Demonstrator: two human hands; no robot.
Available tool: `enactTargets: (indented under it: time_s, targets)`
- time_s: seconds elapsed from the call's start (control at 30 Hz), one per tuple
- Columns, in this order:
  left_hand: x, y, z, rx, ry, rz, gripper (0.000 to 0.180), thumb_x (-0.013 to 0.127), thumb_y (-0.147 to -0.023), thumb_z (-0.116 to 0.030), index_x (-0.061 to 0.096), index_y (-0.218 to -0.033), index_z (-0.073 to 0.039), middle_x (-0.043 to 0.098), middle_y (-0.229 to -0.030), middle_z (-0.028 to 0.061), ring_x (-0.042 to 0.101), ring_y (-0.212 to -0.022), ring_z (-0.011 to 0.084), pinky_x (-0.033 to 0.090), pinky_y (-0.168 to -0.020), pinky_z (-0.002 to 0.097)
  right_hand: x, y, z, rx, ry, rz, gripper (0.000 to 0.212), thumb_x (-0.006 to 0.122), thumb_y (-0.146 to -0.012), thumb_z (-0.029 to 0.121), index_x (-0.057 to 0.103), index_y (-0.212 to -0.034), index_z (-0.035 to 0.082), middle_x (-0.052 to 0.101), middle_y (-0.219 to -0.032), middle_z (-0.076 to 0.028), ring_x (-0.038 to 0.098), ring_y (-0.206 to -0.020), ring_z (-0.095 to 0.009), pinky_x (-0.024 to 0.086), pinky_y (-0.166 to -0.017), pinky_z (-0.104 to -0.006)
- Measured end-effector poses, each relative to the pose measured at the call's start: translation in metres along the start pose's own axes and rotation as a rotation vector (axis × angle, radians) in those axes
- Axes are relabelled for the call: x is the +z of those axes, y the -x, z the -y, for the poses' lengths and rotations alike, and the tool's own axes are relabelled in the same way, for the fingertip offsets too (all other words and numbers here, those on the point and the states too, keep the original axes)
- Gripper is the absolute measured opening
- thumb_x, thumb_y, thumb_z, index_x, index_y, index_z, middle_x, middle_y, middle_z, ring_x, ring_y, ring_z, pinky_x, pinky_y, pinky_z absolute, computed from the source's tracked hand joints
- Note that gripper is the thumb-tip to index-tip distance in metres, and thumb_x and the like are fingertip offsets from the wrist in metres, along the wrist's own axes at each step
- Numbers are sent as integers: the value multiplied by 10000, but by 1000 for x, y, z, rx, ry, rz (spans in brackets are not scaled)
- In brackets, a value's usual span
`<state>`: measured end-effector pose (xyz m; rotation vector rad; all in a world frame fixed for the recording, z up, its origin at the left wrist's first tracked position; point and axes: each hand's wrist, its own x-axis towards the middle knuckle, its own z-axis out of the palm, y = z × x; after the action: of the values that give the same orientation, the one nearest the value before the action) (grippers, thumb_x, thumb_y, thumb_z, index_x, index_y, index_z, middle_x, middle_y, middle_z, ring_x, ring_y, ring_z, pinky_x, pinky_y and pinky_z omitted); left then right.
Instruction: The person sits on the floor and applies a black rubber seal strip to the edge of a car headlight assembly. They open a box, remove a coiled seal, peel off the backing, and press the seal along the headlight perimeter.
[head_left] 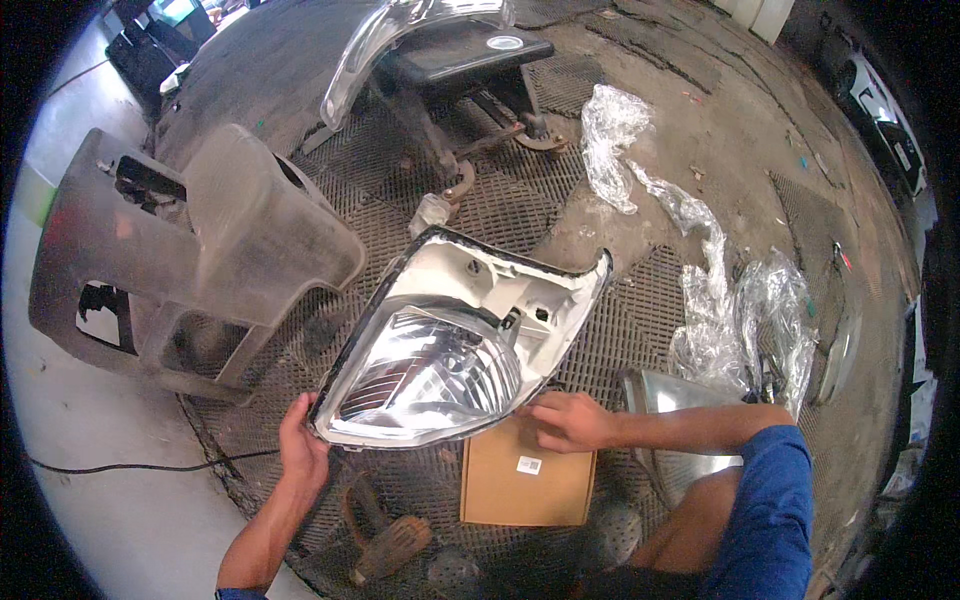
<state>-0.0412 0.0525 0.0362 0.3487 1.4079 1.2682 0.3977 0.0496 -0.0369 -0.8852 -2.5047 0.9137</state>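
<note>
Both of my hands hold up an open headlight housing (500, 270), tilted, with its inside facing me. It has a shiny chrome reflector (430, 375), a pale inner frame and a dark strip round its rim. My left hand (302, 445) is closed on the lower left corner, thumb at the rim. At the lower right edge my right hand (572, 422) grips with curled fingers, some hidden behind the housing. Just under the right hand lies a flat brown cardboard box (530, 480) with a small white label. A clear curved headlight lens (350, 75) rests against a dark stool (465, 68).
A large dusty grey bumper part (210, 265) stands at left. Crumpled clear plastic wrap (705, 290) trails along the right. Another headlight (690, 400) lies beside my right forearm. A dusty brownish tool (395, 548) and a black cable (150, 468) are on the lower left.
</note>
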Motion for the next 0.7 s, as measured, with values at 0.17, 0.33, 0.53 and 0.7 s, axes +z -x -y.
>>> enactTargets:
  time_s: [0.17, 0.33, 0.53, 0.7]
  targets:
    - [-22, -22, 5, -50, 1, -6, 300, 629, -991, -344, 612, -1121, -75, 644, -1132, 72, 637, -1020, 238, 520, -919, 410, 1, -10, -2, -35, 24, 1, 576, 631, -864, 247, 500, -1394, 63, 609, -1104, -164, 643, -996, -355, 588, -760, -476]
    - [-9, -31, 13, -111, -30, 10, 337, 622, -984, -390, 611, -1129, -86, 631, -1140, 66, 626, -1059, 244, 517, -942, 424, -1, -15, -10, -71, 82, -8, 603, 641, -870, 239, 484, -1427, 71, 613, -1146, -139, 640, -1005, -323, 594, -718, -439]
    - [-35, -56, 26, -54, -62, -52, 373, 622, -961, -429, 625, -1146, -105, 621, -1106, 48, 606, -1070, 232, 518, -925, 420, -4, -25, -7, -75, 51, -38, 615, 634, -857, 229, 484, -1429, 60, 617, -1104, -154, 654, -971, -329, 591, -688, -452]
    - [-31, -50, 23, 30, -164, -73, 404, 610, -958, -473, 658, -1134, -112, 625, -1106, 61, 591, -1049, 219, 468, -955, 412, -12, -21, -14, -243, 138, -52, 533, 650, -858, 255, 544, -1340, 54, 611, -1059, -131, 652, -875, -290, 576, -643, -406]
